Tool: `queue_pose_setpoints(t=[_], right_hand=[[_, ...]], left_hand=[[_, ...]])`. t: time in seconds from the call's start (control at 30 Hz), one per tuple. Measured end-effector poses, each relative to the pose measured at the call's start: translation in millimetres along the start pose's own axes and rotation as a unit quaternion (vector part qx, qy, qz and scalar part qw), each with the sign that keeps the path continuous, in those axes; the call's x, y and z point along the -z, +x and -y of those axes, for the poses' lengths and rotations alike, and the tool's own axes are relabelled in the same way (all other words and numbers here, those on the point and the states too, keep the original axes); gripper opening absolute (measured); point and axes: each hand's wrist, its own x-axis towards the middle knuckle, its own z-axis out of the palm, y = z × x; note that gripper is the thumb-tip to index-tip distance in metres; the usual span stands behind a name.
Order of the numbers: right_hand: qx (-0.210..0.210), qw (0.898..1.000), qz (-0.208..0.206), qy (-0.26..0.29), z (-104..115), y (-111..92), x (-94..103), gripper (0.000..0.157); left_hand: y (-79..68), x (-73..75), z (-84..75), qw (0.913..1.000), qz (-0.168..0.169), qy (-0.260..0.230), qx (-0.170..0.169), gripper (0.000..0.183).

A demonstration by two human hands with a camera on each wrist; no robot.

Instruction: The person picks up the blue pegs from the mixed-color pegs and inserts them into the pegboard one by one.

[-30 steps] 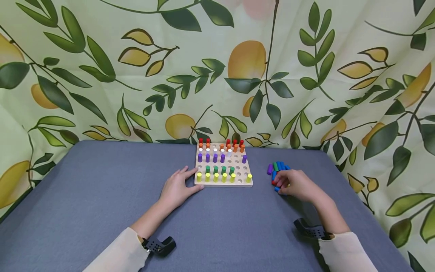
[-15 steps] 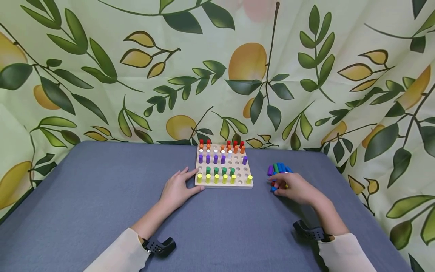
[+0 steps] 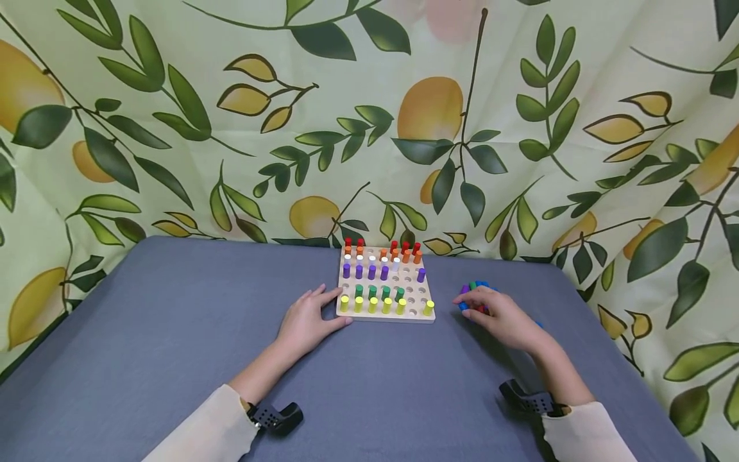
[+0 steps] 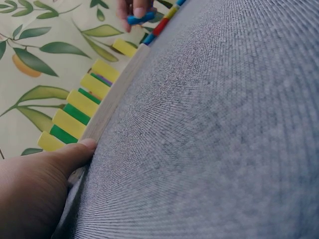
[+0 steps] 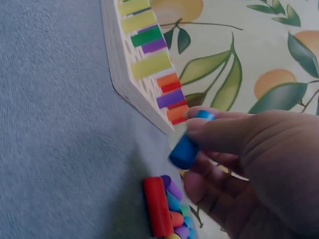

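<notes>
Right hand [image 3: 502, 316]: grip pinching a blue peg [image 5: 184, 151], raised near the loose pegs [image 5: 158, 206], right of the pegboard [image 3: 392, 319]. Left hand [image 3: 306, 326]: grip spread, thumb at pegboard's front edge, fingers at its left side. Table [image 3: 369, 391] blue-gray; fruit-print cloth [image 3: 346, 83] behind.

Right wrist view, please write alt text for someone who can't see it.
A right hand pinches a blue cylindrical peg near loose multicoloured cylindrical pegs on grey-blue cloth. Nearby, a pale wooden pegboard holds yellow, green, purple, orange and red pegs before leaf-patterned fabric.
</notes>
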Motion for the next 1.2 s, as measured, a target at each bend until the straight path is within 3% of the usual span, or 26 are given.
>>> queue_pose_setpoints(t=[0.4, 0.7, 0.9, 1.2], right_hand=[[-0.020, 0.993, -0.108, 0.041, 16.7, 26.4, -14.0, 0.023], [-0.085, 0.972, -0.182, 0.119, 32.1, 55.9, -29.3, 0.034], [-0.104, 0.960, -0.193, 0.176, 29.9, 63.7, -41.7, 0.031], [-0.120, 0.950, -0.203, 0.206, 13.8, 63.0, -66.4, 0.031]], left_hand=[[2.0, 0.7, -0.7, 0.9999, 0.004, 0.000, 0.009, 0.067], [1.0, 1.3, -1.0, 1.0000, 0.003, 0.005, 0.008, 0.067], [0.7, 0.1, -2.8, 0.9999, 0.004, 0.002, 0.009, 0.067], [0.9, -0.6, -4.1, 0.9999, 0.001, 0.002, 0.010, 0.066]])
